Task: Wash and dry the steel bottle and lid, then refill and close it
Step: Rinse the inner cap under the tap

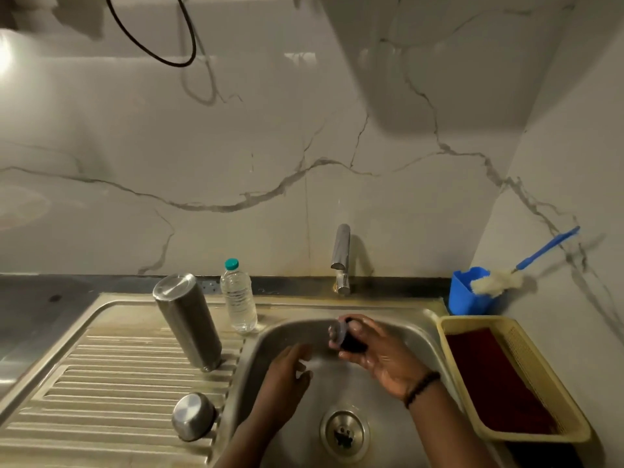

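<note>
A: Where's the lid right now?

B: A small dark piece with a pale disc face, seemingly the lid's inner part [344, 334], sits in the right hand [378, 352] over the sink [398, 319], at its far side. The fingers [359, 324] curl round it, thumb underneath. Its disc face turns left, toward the other hand.

A: And the left hand?

B: The left hand [288, 369] hangs just beside it, nearer and to the left, fingers loosely bent and holding nothing. It's blurred, so I can't tell more. It's the one that would rub that face, I'd judge; the gap between the two is small.

A: The bottle?

B: The steel bottle [187, 320] stands upside down on the draining board [101, 383], well left of both hands, long axis upright with a lean. The left hand is the nearer one to it.

A: Counts?

B: One steel bottle, one steel cap [193, 416] near on the board, one plastic water bottle [238, 298] beside the steel one, one tap [341, 258], no stream visible, one yellow basket [452, 324] on the right with a dark red cloth [496, 376], one blue holder [467, 295] with one brush [499, 282].
</note>
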